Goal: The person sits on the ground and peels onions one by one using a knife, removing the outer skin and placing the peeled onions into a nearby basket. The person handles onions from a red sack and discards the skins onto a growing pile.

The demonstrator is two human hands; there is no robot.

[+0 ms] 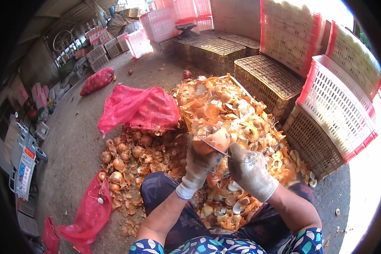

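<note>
My left hand point(197, 167), in a soiled white work glove, is closed around an onion point(216, 139) with brown skin. My right hand point(252, 173), gloved too, is closed on a knife point(218, 151) whose thin blade lies across the onion's front. Both hands are close together over my lap, above a big heap of onion skins and cut pieces point(216, 101). To their left, loose onions point(118, 165) lie among dry skins beside a red mesh sack point(139, 108). The knife's handle is hidden in my right hand.
Dark plastic crates point(266, 84) ring the heap at the back and right, with white-and-pink crates point(334, 108) stacked around them. A full red sack point(95, 83) lies on the floor point(67, 161) at back left. Flattened red mesh bags point(86, 220) lie lower left, near a parked vehicle point(19, 169).
</note>
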